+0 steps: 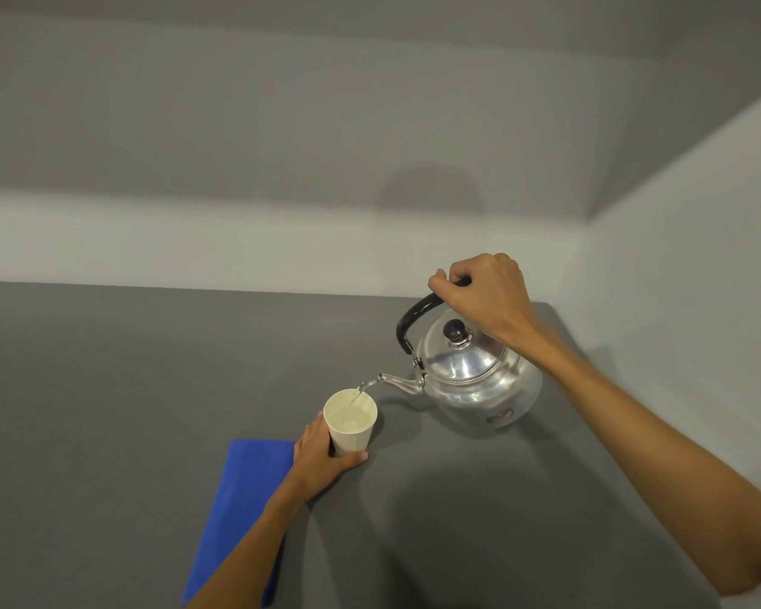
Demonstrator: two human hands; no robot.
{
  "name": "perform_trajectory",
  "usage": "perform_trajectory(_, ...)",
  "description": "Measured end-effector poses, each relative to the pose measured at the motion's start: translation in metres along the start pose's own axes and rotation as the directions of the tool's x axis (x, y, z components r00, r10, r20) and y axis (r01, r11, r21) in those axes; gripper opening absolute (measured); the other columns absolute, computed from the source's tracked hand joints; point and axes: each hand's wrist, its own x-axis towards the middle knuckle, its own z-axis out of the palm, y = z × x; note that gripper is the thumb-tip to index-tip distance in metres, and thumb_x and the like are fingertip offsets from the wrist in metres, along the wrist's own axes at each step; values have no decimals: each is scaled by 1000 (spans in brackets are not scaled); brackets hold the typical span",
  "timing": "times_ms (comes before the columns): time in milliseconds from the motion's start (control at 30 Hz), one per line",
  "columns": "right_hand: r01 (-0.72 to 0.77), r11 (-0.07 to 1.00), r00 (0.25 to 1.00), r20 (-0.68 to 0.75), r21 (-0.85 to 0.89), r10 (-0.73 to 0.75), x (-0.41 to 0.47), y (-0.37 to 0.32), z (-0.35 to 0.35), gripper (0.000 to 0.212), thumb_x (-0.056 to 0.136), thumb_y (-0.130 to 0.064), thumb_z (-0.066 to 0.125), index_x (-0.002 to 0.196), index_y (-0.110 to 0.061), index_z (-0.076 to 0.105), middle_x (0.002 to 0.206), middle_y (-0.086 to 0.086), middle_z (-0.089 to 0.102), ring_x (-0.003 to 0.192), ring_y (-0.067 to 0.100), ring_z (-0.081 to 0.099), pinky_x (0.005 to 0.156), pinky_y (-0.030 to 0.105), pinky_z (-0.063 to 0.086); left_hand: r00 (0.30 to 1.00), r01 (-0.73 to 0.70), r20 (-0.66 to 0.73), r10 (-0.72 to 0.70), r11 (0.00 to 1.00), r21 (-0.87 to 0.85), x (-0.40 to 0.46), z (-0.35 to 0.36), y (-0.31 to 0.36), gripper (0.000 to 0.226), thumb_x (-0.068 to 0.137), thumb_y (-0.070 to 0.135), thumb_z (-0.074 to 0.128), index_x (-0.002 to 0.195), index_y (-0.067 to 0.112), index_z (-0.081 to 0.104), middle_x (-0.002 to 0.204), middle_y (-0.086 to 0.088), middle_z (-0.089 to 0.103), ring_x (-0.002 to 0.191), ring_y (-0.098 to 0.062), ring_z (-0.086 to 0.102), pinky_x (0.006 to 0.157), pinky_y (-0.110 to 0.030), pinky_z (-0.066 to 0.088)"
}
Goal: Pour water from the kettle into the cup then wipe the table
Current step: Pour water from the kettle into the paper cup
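Note:
A shiny steel kettle (479, 380) with a black handle is tilted to the left above the grey table (106, 389). My right hand (484, 292) grips its handle from above. A thin stream of water runs from the spout into a white paper cup (351, 426), which stands upright on the table and holds water. My left hand (321, 454) wraps the cup's lower part from the left. A folded blue cloth (238, 498) lies flat on the table, partly under my left forearm.
Light walls close the table at the back and on the right, meeting in a corner behind the kettle. The table's right edge (589, 367) runs close behind the kettle.

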Motion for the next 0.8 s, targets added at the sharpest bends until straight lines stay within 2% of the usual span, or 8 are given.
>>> perform_trajectory(167,4,1000,1000,0,-2,-4,0,-1,0,47,77,-22,57,38,-13,32,37,0,22,43,15,18,50,27,30,1000,3,2,-3,1000,3,0,0,1,88,67,47,78,137,23,31,137,1,46,124,-17,40,105,-36,31)
perform_trajectory(300,6,1000,1000,-8,2,-6,-1,0,2,46,77,-23,56,38,-11,35,37,0,24,42,14,18,51,28,36,1000,4,15,-4,1000,6,-2,-2,2,88,67,47,77,138,22,31,138,1,46,126,-18,40,109,-41,33)
perform_trajectory(367,7,1000,1000,-13,4,-7,-2,1,4,46,77,-23,56,38,-12,34,37,0,24,42,14,18,51,29,37,1000,11,12,-11,1000,8,-2,-2,3,87,67,46,78,137,22,32,137,1,47,124,-17,41,108,-40,33)
perform_trajectory(433,0,1000,1000,-14,-1,0,-3,2,5,46,76,-25,56,38,-13,33,36,-1,23,41,15,17,50,28,34,1000,17,8,-18,1000,15,-2,-1,3,86,67,45,78,136,22,32,135,1,47,123,-17,41,105,-36,31)
perform_trajectory(600,-33,999,999,-16,25,33,-5,5,8,46,76,-25,56,37,-12,33,36,0,24,42,14,18,49,26,31,999,27,37,-27,1000,11,-2,-3,4,89,66,43,80,137,21,31,133,3,46,122,-16,40,108,-39,32)
perform_trajectory(667,-64,995,998,-22,73,66,-5,7,7,47,75,-22,57,38,-12,31,37,4,24,44,15,18,51,27,31,992,10,125,-6,1000,-29,-2,-9,4,91,66,35,81,139,20,29,131,6,44,122,-14,38,110,-39,29)
perform_trajectory(733,-103,985,993,-34,137,109,-4,9,5,48,74,-19,58,38,-14,27,38,4,22,46,16,19,51,28,28,963,36,271,-8,994,-101,1,-19,4,87,71,14,77,140,19,24,130,7,41,125,-15,36,111,-36,27)
perform_trajectory(800,-148,968,987,-39,204,159,-2,11,1,49,74,-17,60,39,-15,25,39,3,21,47,17,19,51,27,25,948,87,315,-36,985,-149,7,-36,3,74,74,-14,60,137,12,31,126,-1,48,126,-26,43,104,-33,38)
